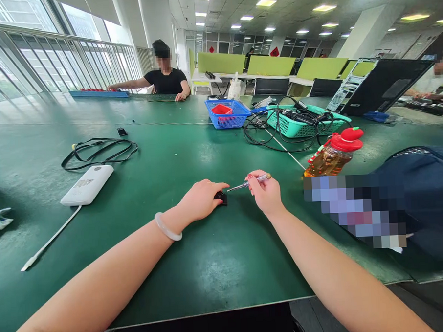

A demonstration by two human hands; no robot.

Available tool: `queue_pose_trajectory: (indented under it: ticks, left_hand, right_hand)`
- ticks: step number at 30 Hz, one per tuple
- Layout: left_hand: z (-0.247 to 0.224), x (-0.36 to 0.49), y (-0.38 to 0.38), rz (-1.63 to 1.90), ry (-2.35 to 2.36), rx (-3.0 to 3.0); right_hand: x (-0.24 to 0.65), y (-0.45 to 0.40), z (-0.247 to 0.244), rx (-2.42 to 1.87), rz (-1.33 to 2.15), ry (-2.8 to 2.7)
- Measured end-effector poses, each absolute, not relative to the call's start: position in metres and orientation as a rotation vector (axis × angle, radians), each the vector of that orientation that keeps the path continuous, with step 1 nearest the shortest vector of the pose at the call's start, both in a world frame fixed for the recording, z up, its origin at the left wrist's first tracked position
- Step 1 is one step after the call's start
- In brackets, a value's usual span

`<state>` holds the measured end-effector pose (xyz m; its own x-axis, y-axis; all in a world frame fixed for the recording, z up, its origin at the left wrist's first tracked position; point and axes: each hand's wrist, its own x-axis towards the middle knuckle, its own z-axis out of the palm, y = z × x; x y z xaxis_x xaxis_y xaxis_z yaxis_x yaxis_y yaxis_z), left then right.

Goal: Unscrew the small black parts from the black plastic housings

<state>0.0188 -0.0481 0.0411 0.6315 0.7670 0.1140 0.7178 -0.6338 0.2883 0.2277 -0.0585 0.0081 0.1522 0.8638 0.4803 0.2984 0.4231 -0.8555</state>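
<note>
On the green table [196, 265], a small black part [224, 200] lies between the thumb and index finger of my left hand [201, 199], which holds it down on the surface. A white bracelet [167, 227] is on that wrist. To the right, the fingers of my right hand [265, 192] are closed on a slim screwdriver [240, 186] with a clear handle. Its metal shaft points left, and the tip is close to my left index fingertip, just above the black part. Whether the tip touches anything is too small to tell.
A white power bank [87, 185] and a looped black cable [99, 152] lie left. Beyond my hands are a blue basket [229, 119] and a green basket [296, 128] with cables. A bottle [331, 154] and dark bag [424, 196] stand right. A person [166, 80] sits across.
</note>
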Motion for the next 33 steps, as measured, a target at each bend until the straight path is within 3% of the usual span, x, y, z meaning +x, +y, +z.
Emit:
queue_pose_trajectory:
  ticks: [8,18,33]
  left_hand:
    - [0.017,-0.005,-0.041,0.502,1.232,2.528]
    - [0.008,-0.005,-0.036,0.595,1.236,2.517]
    - [0.003,-0.005,-0.035,0.604,1.347,2.507]
  right_hand:
    - [0.218,-0.077,0.022,-1.019,0.502,-1.583]
    - [0.202,-0.096,0.035,-0.814,-0.026,-2.102]
    - [0.204,-0.095,0.039,-0.642,-0.357,-2.455]
